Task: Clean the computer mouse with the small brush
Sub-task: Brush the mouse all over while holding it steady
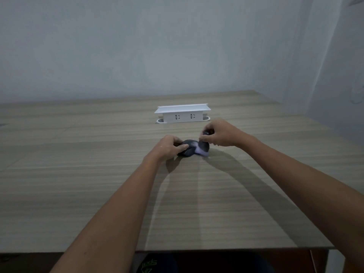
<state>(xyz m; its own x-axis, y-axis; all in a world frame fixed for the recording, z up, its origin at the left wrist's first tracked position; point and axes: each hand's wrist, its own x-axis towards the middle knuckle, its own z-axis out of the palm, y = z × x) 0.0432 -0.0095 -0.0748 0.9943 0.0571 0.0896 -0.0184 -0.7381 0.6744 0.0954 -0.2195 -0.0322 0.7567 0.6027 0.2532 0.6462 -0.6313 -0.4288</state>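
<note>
A dark grey computer mouse (189, 148) lies on the wooden table (98, 174), past its middle. My left hand (169, 147) grips the mouse from its left side, thumb across the near edge. My right hand (220, 134) pinches a small brush (203, 145) with a dark handle and pale lilac bristles. The bristles, blurred by motion, rest against the right end of the mouse. Part of the handle is hidden inside my fingers.
A white pop-up socket box (182, 113) with two outlets stands just behind the hands. A pale wall runs along the back and right of the table. The table's front edge (236, 248) is near my body.
</note>
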